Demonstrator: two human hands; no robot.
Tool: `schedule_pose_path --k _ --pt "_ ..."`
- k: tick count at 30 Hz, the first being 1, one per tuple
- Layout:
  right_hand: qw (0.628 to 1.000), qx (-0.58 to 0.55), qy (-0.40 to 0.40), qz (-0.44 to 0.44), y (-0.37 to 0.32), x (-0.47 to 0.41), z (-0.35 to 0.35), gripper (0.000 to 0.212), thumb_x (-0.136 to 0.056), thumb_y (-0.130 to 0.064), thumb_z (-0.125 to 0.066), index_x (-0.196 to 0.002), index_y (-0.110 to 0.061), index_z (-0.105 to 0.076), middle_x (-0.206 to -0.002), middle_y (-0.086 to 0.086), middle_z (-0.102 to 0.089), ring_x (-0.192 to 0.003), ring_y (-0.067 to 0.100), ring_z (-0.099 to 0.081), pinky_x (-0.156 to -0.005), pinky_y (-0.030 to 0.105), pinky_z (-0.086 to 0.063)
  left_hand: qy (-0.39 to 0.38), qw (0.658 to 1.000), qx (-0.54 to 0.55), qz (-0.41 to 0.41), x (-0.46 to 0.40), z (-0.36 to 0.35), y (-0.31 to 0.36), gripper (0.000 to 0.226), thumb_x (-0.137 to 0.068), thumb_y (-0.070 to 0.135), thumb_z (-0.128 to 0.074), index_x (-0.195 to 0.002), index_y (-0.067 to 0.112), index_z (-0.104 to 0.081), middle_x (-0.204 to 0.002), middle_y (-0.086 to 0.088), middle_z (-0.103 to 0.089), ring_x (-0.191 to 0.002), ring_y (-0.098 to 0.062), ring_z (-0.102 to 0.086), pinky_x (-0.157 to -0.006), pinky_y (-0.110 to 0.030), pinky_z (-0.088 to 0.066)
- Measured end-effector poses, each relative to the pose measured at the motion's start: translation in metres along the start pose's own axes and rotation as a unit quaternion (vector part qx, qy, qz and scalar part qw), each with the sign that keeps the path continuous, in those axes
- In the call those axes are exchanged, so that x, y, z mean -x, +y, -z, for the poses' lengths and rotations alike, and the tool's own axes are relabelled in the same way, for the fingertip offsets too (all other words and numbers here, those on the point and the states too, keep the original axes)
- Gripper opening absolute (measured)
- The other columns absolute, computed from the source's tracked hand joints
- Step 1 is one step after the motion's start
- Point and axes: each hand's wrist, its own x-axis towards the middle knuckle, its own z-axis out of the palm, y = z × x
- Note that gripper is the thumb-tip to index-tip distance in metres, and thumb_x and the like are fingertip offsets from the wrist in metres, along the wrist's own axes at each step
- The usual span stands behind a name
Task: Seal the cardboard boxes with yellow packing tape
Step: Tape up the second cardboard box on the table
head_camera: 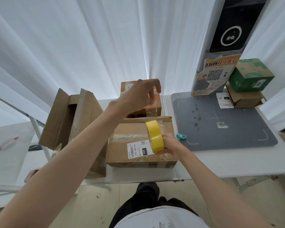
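A closed cardboard box (132, 155) with a white shipping label lies on the white table in front of me. My right hand (170, 145) grips a roll of yellow packing tape (155, 137), held on edge above the box's right side. My left hand (138, 96) is raised over a smaller orange-brown box (155, 106) behind the first one, fingers curled downward and apart, with nothing in them. The left forearm hides part of both boxes.
An opened cardboard box (67, 117) with raised flaps stands at the left. A grey mat (220, 125) lies at the right, with a small teal cutter (181, 136) by its corner. A scanner post (220, 46) and stacked green and brown boxes (250, 76) stand behind.
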Motion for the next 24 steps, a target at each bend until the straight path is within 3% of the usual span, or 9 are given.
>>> schedule_pose_path --k 3,6,9,12,15,17,19,21,24 --pt "0.999 -0.01 0.01 0.045 0.006 -0.005 0.001 0.058 -0.101 -0.004 -0.054 -0.146 -0.036 -0.038 -0.134 0.006 -0.058 -0.113 0.028 -0.066 -0.076 0.036 -0.061 -0.04 0.999 0.009 0.005 0.0 -0.009 -0.003 0.04 -0.082 -0.005 -0.075 -0.099 0.027 -0.058 -0.077 0.016 -0.066 -0.068 0.013 -0.06 -0.058 -0.004 -0.042" --pt "0.99 -0.014 0.111 0.087 0.013 -0.015 0.0 0.049 -0.099 -0.004 -0.056 -0.139 -0.029 -0.04 -0.137 0.008 -0.053 -0.121 0.027 -0.058 -0.092 0.041 -0.058 -0.051 0.998 0.023 0.011 0.0 -0.023 -0.005 0.036 -0.081 -0.003 -0.075 -0.101 0.023 -0.06 -0.076 0.015 -0.067 -0.067 0.013 -0.058 -0.055 -0.007 -0.04" --pt "0.985 -0.015 0.137 0.1 0.019 -0.022 0.0 0.052 -0.099 -0.007 -0.058 -0.138 -0.031 -0.035 -0.136 0.008 -0.051 -0.124 0.027 -0.055 -0.099 0.047 -0.055 -0.047 0.998 0.027 0.014 -0.003 -0.033 -0.005 0.033 -0.079 -0.004 -0.07 -0.101 0.019 -0.059 -0.077 0.012 -0.069 -0.07 0.011 -0.058 -0.059 -0.014 -0.041" --pt "0.979 -0.006 0.167 0.117 0.019 -0.025 0.001 0.052 -0.097 -0.018 -0.066 -0.133 -0.033 -0.032 -0.135 0.001 -0.047 -0.119 0.022 -0.056 -0.094 0.04 -0.057 -0.047 0.999 0.022 0.012 -0.009 -0.036 -0.004 0.032 -0.078 -0.007 -0.065 -0.1 0.015 -0.059 -0.079 0.008 -0.069 -0.072 0.005 -0.057 -0.058 -0.007 -0.038" --pt "0.962 0.018 0.231 0.146 0.017 -0.029 0.002 0.048 -0.095 -0.024 -0.07 -0.131 -0.024 -0.039 -0.131 0.0 -0.037 -0.105 0.015 -0.057 -0.076 0.024 -0.054 -0.053 0.998 0.016 0.003 -0.016 -0.033 -0.001 0.031 -0.079 -0.006 -0.064 -0.098 0.018 -0.058 -0.08 0.006 -0.07 -0.072 0.007 -0.056 -0.058 -0.007 -0.038" --pt "0.944 -0.007 0.274 0.183 0.019 -0.028 0.004 0.033 -0.096 -0.022 -0.067 -0.119 -0.02 -0.043 -0.126 0.004 -0.043 -0.104 0.018 -0.058 -0.076 0.026 -0.056 -0.055 0.998 0.017 -0.007 -0.02 -0.029 0.002 0.032 -0.08 -0.005 -0.064 -0.097 0.021 -0.056 -0.079 0.008 -0.07 -0.071 0.012 -0.055 -0.058 -0.007 -0.038" --pt "0.933 -0.032 0.285 0.219 0.021 -0.022 0.005 0.025 -0.097 -0.02 -0.064 -0.107 -0.022 -0.042 -0.114 0.006 -0.051 -0.101 0.019 -0.059 -0.076 0.025 -0.056 -0.064 0.998 0.015 -0.012 -0.025 -0.023 0.006 0.033 -0.081 -0.003 -0.065 -0.1 0.023 -0.055 -0.08 0.009 -0.069 -0.07 0.005 -0.058 -0.056 -0.01 -0.039" --pt "0.923 -0.026 0.289 0.253 0.022 -0.016 0.005 0.025 -0.097 -0.02 -0.064 -0.103 -0.023 -0.04 -0.104 0.003 -0.05 -0.095 0.015 -0.057 -0.072 0.021 -0.055 -0.074 0.997 0.012 -0.016 -0.033 -0.017 0.011 0.033 -0.082 -0.001 -0.065 -0.102 0.024 -0.054 -0.083 0.007 -0.07 -0.071 0.001 -0.058 -0.056 -0.01 -0.038" --pt "0.912 0.002 0.297 0.283 0.017 -0.009 0.006 0.026 -0.093 -0.035 -0.062 -0.102 -0.018 -0.043 -0.103 0.003 -0.046 -0.095 0.014 -0.055 -0.076 0.027 -0.056 -0.08 0.996 0.017 -0.017 -0.043 -0.008 0.015 0.034 -0.082 0.001 -0.066 -0.104 0.023 -0.053 -0.084 0.008 -0.071 -0.068 0.011 -0.054 -0.055 -0.007 -0.035"
